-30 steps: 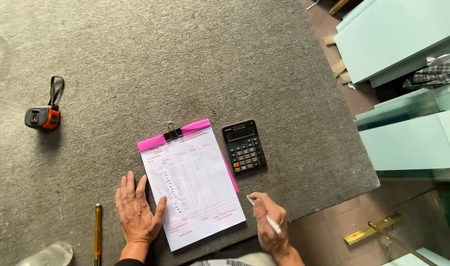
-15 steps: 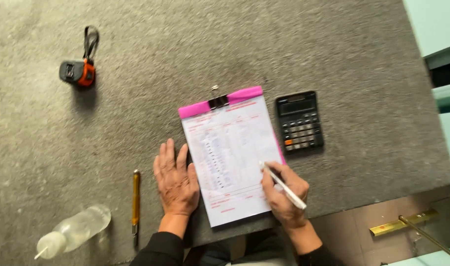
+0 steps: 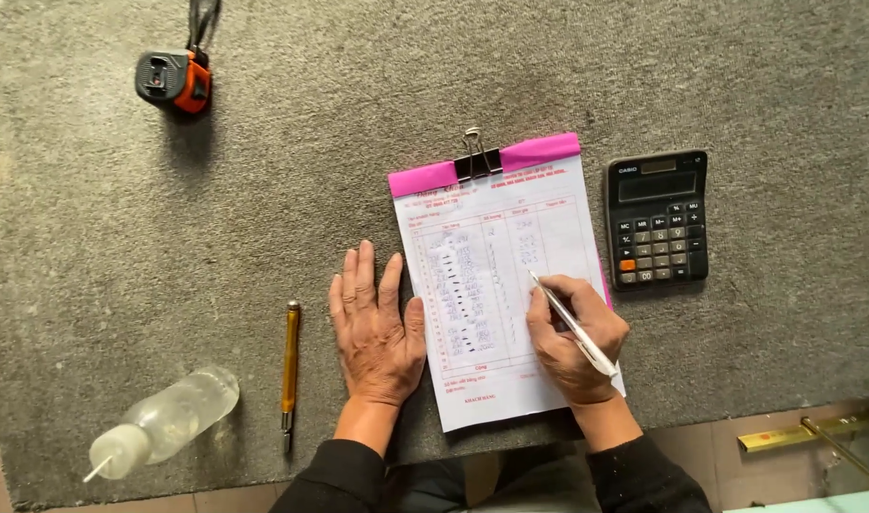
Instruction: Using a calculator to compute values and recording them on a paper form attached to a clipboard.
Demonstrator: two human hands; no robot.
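A right hand (image 3: 577,337) grips a white pen (image 3: 572,323), tip on a printed form (image 3: 496,285) clipped to a pink board on grey felt — the left hand (image 3: 377,323), empty and flat, rests beside it; unpinned, the sheet could shift and smear

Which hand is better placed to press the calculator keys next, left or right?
Probably the right hand: it is the one beside the calculator, though its grip holds a white pen on the form. The left hand lies flat at the form's far edge.
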